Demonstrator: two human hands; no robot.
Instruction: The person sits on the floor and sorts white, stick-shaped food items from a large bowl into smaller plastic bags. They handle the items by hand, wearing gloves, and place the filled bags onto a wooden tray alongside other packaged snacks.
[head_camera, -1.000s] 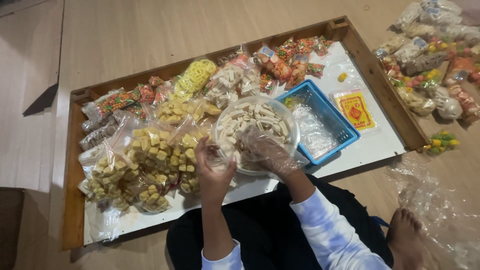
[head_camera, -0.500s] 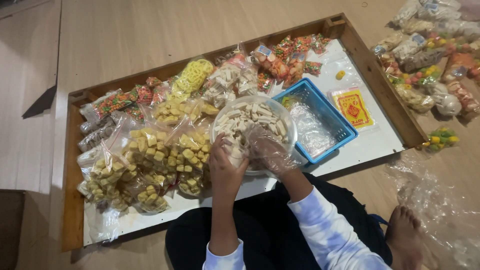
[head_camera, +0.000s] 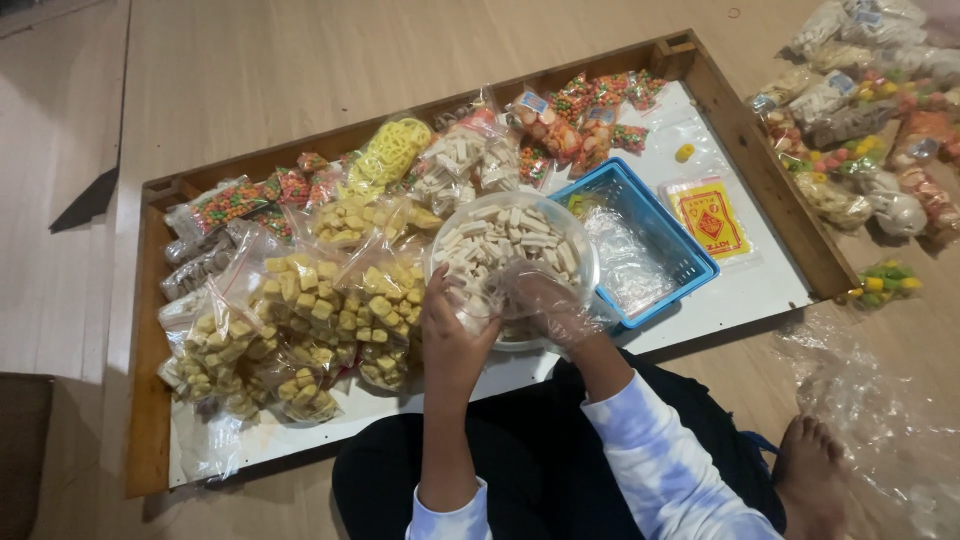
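Head view: seated on the floor, you work over a clear bowl (head_camera: 512, 262) of pale stick snacks at the centre of the frame, resting on a wooden tray (head_camera: 150, 330). Your left hand (head_camera: 452, 335) curls loosely against the bowl's near-left rim; whether it grips anything cannot be told. Your right hand (head_camera: 545, 305), wrapped in a thin plastic glove, is cupped inside the bowl's near edge among the sticks. A blue basket (head_camera: 650, 240) sits just right of the bowl. Bags of yellow cubes (head_camera: 300, 320) crowd the left of the frame, and more packed bags (head_camera: 860, 110) lie at the upper right.
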